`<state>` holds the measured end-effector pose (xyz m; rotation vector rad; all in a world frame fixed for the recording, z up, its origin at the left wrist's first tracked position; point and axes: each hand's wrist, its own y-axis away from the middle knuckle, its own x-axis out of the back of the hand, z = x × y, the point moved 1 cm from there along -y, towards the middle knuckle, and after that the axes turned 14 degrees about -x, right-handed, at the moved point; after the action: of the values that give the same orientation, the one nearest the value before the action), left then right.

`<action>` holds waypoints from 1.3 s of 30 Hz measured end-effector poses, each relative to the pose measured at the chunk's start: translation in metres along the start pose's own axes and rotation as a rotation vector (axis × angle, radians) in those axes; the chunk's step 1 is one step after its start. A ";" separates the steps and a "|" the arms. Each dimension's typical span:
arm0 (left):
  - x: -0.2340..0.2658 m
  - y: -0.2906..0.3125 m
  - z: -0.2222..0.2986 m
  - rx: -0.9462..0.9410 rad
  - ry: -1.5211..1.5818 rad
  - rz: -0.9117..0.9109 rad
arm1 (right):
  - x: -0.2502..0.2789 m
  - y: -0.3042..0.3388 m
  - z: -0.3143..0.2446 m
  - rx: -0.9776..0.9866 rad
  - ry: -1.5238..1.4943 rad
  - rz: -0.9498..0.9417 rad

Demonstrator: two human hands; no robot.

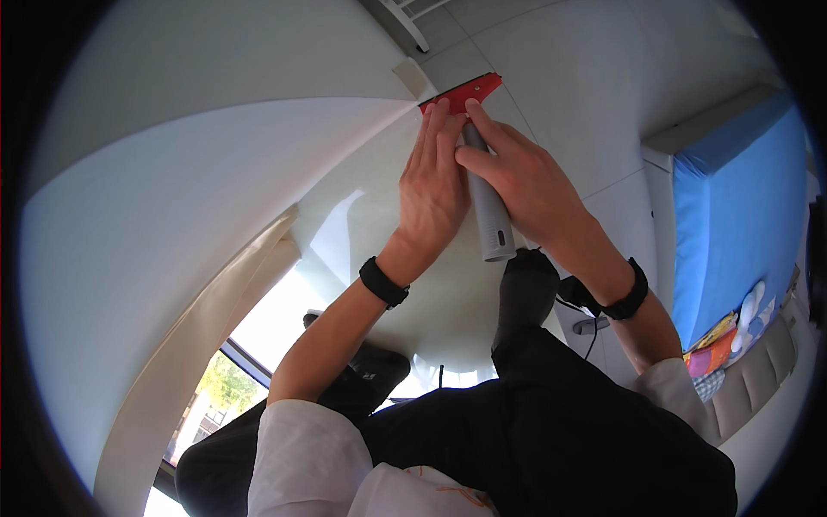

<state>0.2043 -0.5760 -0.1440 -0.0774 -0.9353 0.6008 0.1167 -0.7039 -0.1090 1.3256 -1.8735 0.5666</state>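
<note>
Up at the top middle is a scraper with a red head (469, 90) and a grey handle (488, 211) pointing back toward me. Fingers of my left hand (433, 181) press along the left part of the red head. My right hand (530, 181) is closed about the neck of the handle, its fingertips reaching the red head. The head's left end lies by the white wall corner (405, 103), next to a pale baseboard piece (415, 79); whether the blade touches the wall I cannot tell. My palms and part of the neck are hidden.
A white wall (215, 181) fills the left side, with a window (228, 379) below it. At the right stands a bed with a blue cover (736, 207) and colourful pillows (724, 340). White furniture legs (405, 21) show at the top, over pale floor tiles (568, 86).
</note>
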 end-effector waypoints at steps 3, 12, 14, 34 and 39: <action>0.000 0.000 0.000 0.003 -0.007 -0.003 | 0.001 -0.001 0.000 0.017 -0.020 0.010; 0.002 0.000 0.000 -0.005 -0.044 0.008 | 0.001 -0.002 -0.001 0.012 -0.028 0.013; 0.001 -0.002 0.000 -0.007 -0.053 -0.005 | -0.001 -0.001 0.002 -0.005 -0.033 0.013; 0.001 -0.005 0.002 -0.017 -0.066 -0.011 | 0.005 -0.002 -0.001 -0.008 0.025 0.003; 0.003 -0.007 0.003 0.014 -0.053 0.013 | 0.006 -0.004 -0.002 0.019 -0.011 0.017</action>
<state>0.2065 -0.5806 -0.1381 -0.0557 -0.9828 0.6237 0.1204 -0.7075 -0.1033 1.3287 -1.8944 0.5877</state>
